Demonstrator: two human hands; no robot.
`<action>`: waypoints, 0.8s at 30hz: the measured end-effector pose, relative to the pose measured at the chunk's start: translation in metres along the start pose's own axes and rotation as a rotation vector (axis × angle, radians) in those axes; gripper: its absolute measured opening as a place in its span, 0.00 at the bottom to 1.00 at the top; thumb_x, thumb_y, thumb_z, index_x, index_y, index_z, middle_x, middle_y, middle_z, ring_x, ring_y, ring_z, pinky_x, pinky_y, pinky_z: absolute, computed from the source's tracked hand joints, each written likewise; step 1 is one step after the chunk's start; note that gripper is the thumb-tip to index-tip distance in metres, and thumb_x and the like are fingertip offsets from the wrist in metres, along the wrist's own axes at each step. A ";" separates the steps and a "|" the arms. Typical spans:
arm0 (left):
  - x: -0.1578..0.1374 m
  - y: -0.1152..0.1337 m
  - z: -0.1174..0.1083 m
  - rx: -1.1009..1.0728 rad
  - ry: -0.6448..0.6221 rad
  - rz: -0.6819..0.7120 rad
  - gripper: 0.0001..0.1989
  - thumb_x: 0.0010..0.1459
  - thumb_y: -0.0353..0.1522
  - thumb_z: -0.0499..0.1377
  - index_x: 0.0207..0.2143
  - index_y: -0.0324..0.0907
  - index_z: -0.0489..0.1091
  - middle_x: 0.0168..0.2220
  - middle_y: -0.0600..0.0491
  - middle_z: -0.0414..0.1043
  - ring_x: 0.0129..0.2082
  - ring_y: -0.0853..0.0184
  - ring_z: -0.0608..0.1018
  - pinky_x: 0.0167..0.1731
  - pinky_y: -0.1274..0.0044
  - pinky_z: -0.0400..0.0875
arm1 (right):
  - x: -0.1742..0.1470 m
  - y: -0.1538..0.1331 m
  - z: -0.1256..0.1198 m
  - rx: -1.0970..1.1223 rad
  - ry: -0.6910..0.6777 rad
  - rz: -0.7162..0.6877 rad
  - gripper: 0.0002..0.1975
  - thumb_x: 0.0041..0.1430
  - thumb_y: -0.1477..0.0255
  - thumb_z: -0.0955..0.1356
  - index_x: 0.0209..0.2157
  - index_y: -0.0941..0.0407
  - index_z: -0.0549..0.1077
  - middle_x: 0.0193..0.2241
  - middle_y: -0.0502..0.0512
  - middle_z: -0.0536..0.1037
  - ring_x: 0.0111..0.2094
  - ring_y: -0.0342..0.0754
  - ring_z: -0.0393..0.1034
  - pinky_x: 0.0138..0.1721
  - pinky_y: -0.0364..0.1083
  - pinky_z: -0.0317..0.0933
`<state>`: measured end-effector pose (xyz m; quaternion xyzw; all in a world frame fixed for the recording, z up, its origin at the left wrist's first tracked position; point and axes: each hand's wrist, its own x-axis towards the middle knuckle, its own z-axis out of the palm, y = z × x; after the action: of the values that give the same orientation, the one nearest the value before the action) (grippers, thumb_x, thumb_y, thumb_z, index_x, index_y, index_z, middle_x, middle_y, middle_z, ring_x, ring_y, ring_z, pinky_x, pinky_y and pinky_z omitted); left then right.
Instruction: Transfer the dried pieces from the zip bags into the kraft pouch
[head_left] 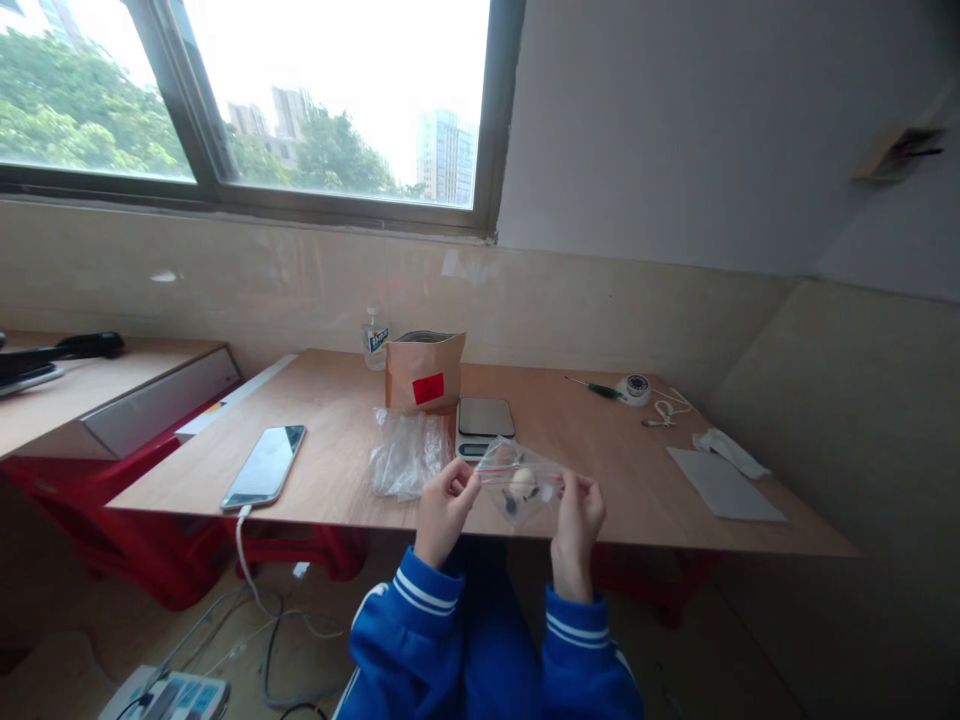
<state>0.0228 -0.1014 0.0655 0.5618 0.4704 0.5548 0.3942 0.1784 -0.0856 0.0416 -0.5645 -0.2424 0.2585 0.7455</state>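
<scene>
A clear zip-lock bag with a red line along its seal hangs between my two hands near the table's front edge. Inside it show a pale round piece and a few small dark bits, too small to name. My left hand pinches the left end of the seal. Its right end is pinched by my right hand. Just behind the bag stands a small digital scale, partly covered by it. A pile of clear plastic bags lies left of the scale.
Behind the pile stands an open brown paper pouch beside a plastic bottle. A phone with a cable lies left. To the right are a screwdriver, a white dome camera and a white sheet.
</scene>
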 end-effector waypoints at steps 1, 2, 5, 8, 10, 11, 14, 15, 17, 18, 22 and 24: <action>0.000 0.000 -0.001 0.005 -0.043 -0.010 0.18 0.56 0.43 0.57 0.21 0.41 0.60 0.17 0.58 0.62 0.19 0.74 0.64 0.22 0.81 0.59 | 0.004 0.002 -0.003 0.024 0.032 0.016 0.15 0.45 0.60 0.71 0.26 0.56 0.67 0.23 0.51 0.76 0.25 0.45 0.70 0.27 0.43 0.64; 0.000 0.000 -0.001 -0.016 -0.097 -0.025 0.18 0.55 0.44 0.58 0.22 0.41 0.60 0.17 0.58 0.62 0.18 0.74 0.64 0.21 0.81 0.58 | 0.007 0.002 -0.006 0.044 0.029 0.031 0.15 0.44 0.60 0.71 0.27 0.56 0.67 0.24 0.51 0.76 0.26 0.45 0.70 0.27 0.43 0.64; 0.002 -0.001 0.002 -0.188 -0.156 -0.088 0.19 0.55 0.47 0.57 0.24 0.42 0.59 0.19 0.58 0.62 0.20 0.73 0.66 0.19 0.82 0.59 | 0.001 -0.007 -0.004 0.092 -0.029 0.052 0.16 0.45 0.60 0.71 0.29 0.56 0.67 0.26 0.51 0.76 0.27 0.45 0.71 0.28 0.43 0.65; 0.006 -0.008 0.007 -0.322 -0.106 -0.145 0.21 0.54 0.50 0.54 0.26 0.41 0.63 0.27 0.54 0.66 0.26 0.70 0.70 0.20 0.81 0.64 | -0.013 -0.021 0.005 0.128 -0.100 0.054 0.15 0.47 0.61 0.71 0.30 0.56 0.68 0.26 0.50 0.76 0.28 0.44 0.71 0.30 0.44 0.65; 0.009 -0.019 0.010 -0.377 -0.012 -0.197 0.22 0.54 0.51 0.53 0.28 0.40 0.65 0.31 0.52 0.69 0.28 0.69 0.72 0.22 0.80 0.66 | -0.020 -0.027 0.009 0.155 -0.120 0.078 0.14 0.48 0.61 0.70 0.30 0.56 0.68 0.27 0.49 0.75 0.28 0.45 0.71 0.31 0.44 0.66; 0.010 -0.026 0.010 -0.403 0.038 -0.228 0.21 0.52 0.50 0.54 0.29 0.40 0.66 0.33 0.51 0.70 0.29 0.69 0.73 0.24 0.80 0.67 | -0.022 -0.029 0.011 0.169 -0.121 0.098 0.14 0.48 0.61 0.70 0.30 0.56 0.68 0.27 0.49 0.75 0.29 0.45 0.71 0.31 0.44 0.66; 0.010 -0.039 0.011 -0.544 0.053 -0.360 0.21 0.50 0.47 0.58 0.39 0.41 0.69 0.40 0.49 0.73 0.37 0.66 0.76 0.34 0.77 0.71 | -0.027 -0.023 0.016 0.178 -0.137 0.145 0.14 0.51 0.59 0.68 0.30 0.55 0.67 0.28 0.49 0.75 0.28 0.45 0.71 0.29 0.44 0.65; 0.009 -0.039 0.012 -0.605 0.013 -0.406 0.22 0.52 0.48 0.58 0.43 0.42 0.70 0.42 0.49 0.74 0.39 0.65 0.76 0.37 0.76 0.72 | -0.029 -0.018 0.018 0.161 -0.153 0.148 0.14 0.52 0.58 0.67 0.31 0.55 0.67 0.28 0.50 0.75 0.28 0.46 0.71 0.29 0.45 0.66; 0.006 -0.037 0.013 -0.720 -0.101 -0.465 0.25 0.55 0.50 0.53 0.49 0.44 0.69 0.43 0.48 0.75 0.42 0.63 0.77 0.40 0.73 0.72 | -0.031 -0.009 0.022 0.096 -0.203 0.120 0.16 0.53 0.57 0.67 0.32 0.55 0.66 0.29 0.52 0.75 0.29 0.47 0.71 0.31 0.46 0.66; 0.005 -0.035 0.014 -0.763 -0.153 -0.473 0.27 0.57 0.51 0.51 0.51 0.45 0.68 0.43 0.48 0.75 0.43 0.62 0.77 0.40 0.72 0.72 | -0.033 -0.005 0.023 0.050 -0.226 0.084 0.16 0.52 0.57 0.67 0.34 0.55 0.66 0.31 0.54 0.75 0.31 0.48 0.71 0.32 0.47 0.66; 0.006 -0.036 0.016 -0.750 -0.095 -0.471 0.30 0.58 0.51 0.50 0.54 0.41 0.66 0.43 0.45 0.76 0.41 0.59 0.78 0.33 0.72 0.74 | -0.040 -0.009 0.026 -0.224 -0.197 -0.239 0.17 0.51 0.60 0.70 0.38 0.55 0.67 0.37 0.58 0.72 0.36 0.50 0.68 0.39 0.49 0.64; 0.008 -0.041 0.015 -0.653 0.019 -0.476 0.31 0.57 0.51 0.52 0.54 0.39 0.66 0.42 0.45 0.76 0.38 0.59 0.79 0.27 0.74 0.74 | -0.043 -0.018 0.025 -0.312 -0.155 -0.394 0.14 0.53 0.62 0.69 0.38 0.55 0.67 0.35 0.57 0.71 0.34 0.49 0.66 0.38 0.49 0.63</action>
<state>0.0334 -0.0823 0.0265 0.2771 0.3900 0.5734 0.6650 0.1317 -0.0999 0.0627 -0.5931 -0.4412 0.1102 0.6645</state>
